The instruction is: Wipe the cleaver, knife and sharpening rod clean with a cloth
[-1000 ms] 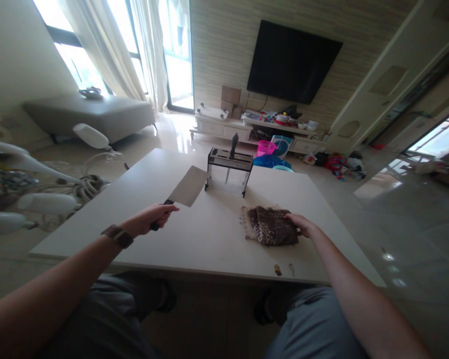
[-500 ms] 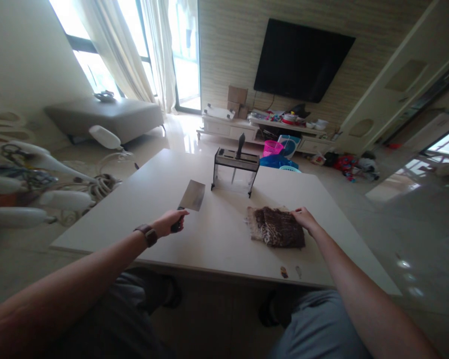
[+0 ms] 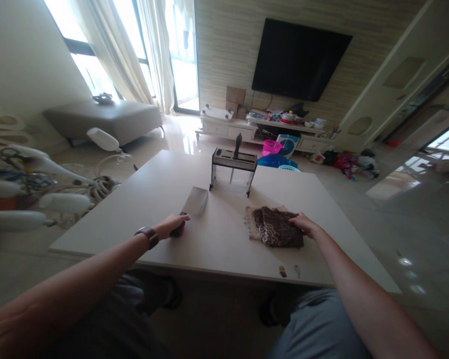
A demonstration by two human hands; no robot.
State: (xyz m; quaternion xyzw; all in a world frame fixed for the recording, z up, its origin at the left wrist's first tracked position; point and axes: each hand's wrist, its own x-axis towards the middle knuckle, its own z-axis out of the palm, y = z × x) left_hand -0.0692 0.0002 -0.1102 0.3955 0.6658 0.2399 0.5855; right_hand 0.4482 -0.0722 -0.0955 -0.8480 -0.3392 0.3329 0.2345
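Note:
My left hand [image 3: 171,227] is closed around the black handle of a cleaver [image 3: 195,201], whose broad metal blade points away from me over the white table. A folded brown patterned cloth [image 3: 275,228] lies on the table to the right. My right hand [image 3: 303,224] is at the cloth's right edge, fingers closed on it. Farther back, between the hands, stands a knife block [image 3: 234,169] with clear sides and a dark slotted top; one dark-handled knife [image 3: 238,144] is in it.
Two small items, one yellow and dark [image 3: 282,271] and one pale [image 3: 297,270], lie near the front edge of the white table [image 3: 145,199]. Beyond the table are a pink basket [image 3: 271,147] and a low TV cabinet [image 3: 224,130]. White lamp-like parts [image 3: 65,201] crowd the left side.
The cleaver has turned and shifted slightly right and toward me, with my left hand slightly lower. My right hand has moved a little toward me along the cloth.

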